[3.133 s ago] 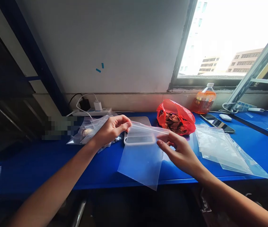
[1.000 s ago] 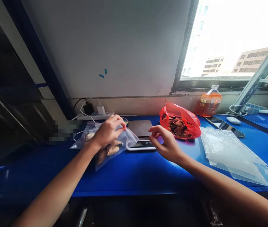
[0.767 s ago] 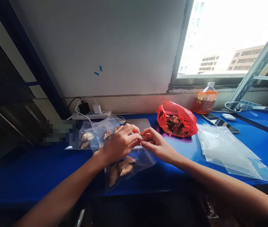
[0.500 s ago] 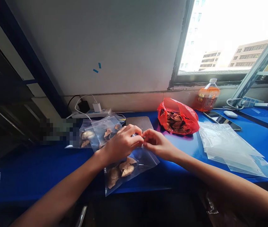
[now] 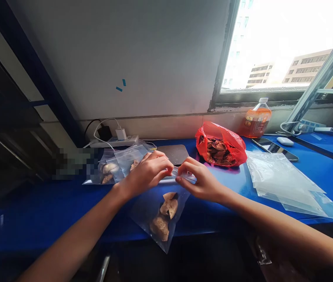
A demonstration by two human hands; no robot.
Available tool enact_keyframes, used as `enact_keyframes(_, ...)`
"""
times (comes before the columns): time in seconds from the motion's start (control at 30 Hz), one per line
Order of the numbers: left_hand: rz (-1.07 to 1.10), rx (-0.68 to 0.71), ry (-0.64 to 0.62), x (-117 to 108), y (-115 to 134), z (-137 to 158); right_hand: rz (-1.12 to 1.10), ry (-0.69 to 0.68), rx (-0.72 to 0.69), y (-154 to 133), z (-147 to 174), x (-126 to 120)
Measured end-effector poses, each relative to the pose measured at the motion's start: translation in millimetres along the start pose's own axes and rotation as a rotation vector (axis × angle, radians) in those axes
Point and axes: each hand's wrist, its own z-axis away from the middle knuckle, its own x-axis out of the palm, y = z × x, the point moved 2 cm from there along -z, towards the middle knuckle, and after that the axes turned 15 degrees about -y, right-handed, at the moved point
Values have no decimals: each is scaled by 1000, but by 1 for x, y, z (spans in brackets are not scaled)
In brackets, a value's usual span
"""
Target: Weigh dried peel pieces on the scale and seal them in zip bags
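A clear zip bag point(image 5: 143, 211) with several brown dried slices point(image 5: 164, 215) in its lower part hangs from both my hands, over the front of the blue table. My left hand point(image 5: 151, 168) pinches the bag's top edge, its fingers closed. Close to it on the right, my right hand point(image 5: 197, 178) pinches the same edge between thumb and fingers. A flat grey plate point(image 5: 173, 154), like a small scale, lies behind my hands and is partly hidden by them. Left of my left hand lie filled zip bags point(image 5: 109, 168) holding similar pieces.
A red plastic bag point(image 5: 238, 150) of dark dried pieces stands behind my right hand. Flat clear bags point(image 5: 283, 182) lie at right, near a phone point(image 5: 274, 149), a white case point(image 5: 285, 141) and a drink bottle point(image 5: 257, 119). A power strip point(image 5: 129, 140) runs along the wall.
The bag has swung and its slices have shifted to the right, with its bottom corner hanging lower. My hands have drawn slightly apart along its top edge.
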Motion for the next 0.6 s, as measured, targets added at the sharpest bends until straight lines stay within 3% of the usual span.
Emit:
enact_keyframes(0.47, 70, -32, -42, -7, 0, -2, 52, -19, -1, 3, -1, 0)
enact_keyframes(0.6, 54, -70, 0, -10, -7, 0, 31, -35, 13, 1, -2, -3)
